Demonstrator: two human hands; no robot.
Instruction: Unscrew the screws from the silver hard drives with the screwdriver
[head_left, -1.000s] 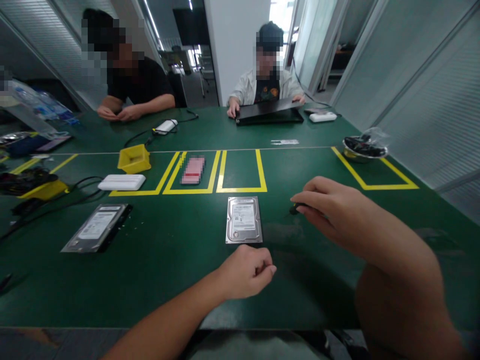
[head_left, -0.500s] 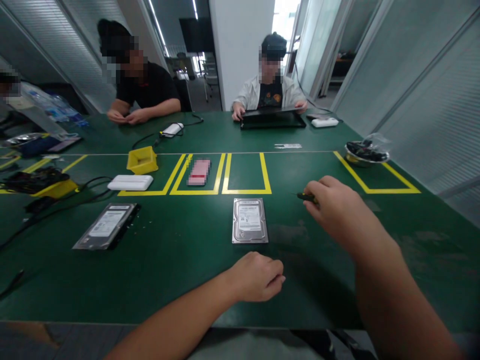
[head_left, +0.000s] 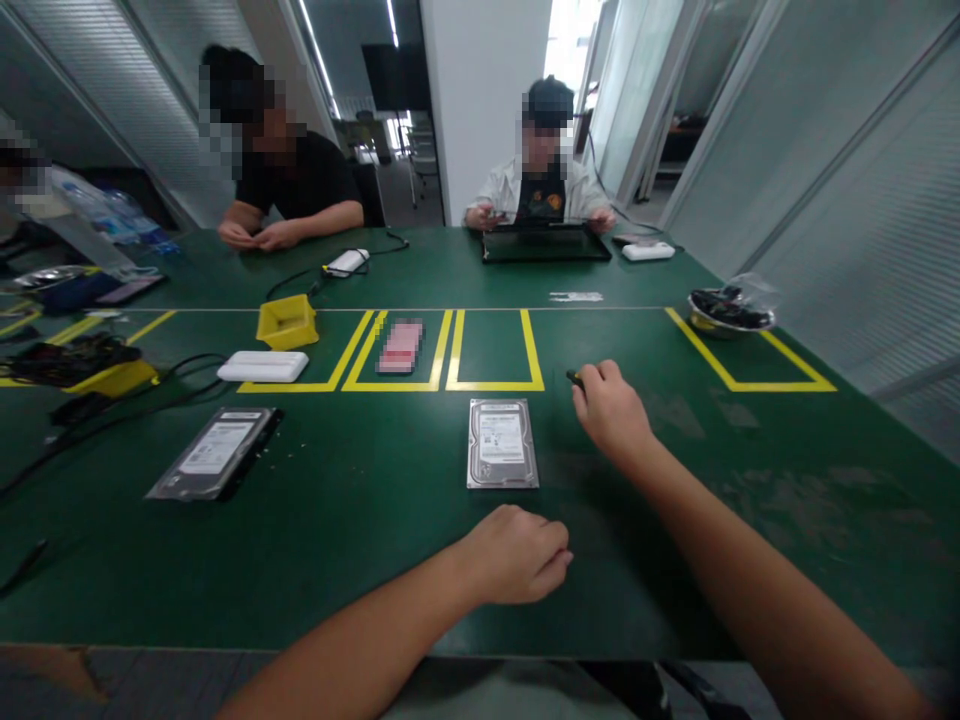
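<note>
Your left hand rests nearest you on the green worktop, its fingers curled together into a loose fist that holds nothing. Just beyond those fingers lies the hard drive, flat, label side up, apart from both hands.

Your right hand reaches out past the drive's right edge. Its fingers are closed on a small dark tool; only the tip protrudes to the left of the fingertips, so its type cannot be told.

Handling judgement: the drive looks like a rigid metal block, dense for its size, with smooth sides that may slip. Take hold across the two long edges, and keep pressure off the label face. Treat it as sensitive to shock.

Left of your fingers, well apart, a second hard drive lies at an angle. Beyond the fingers, yellow tape boxes mark the worktop.
</note>
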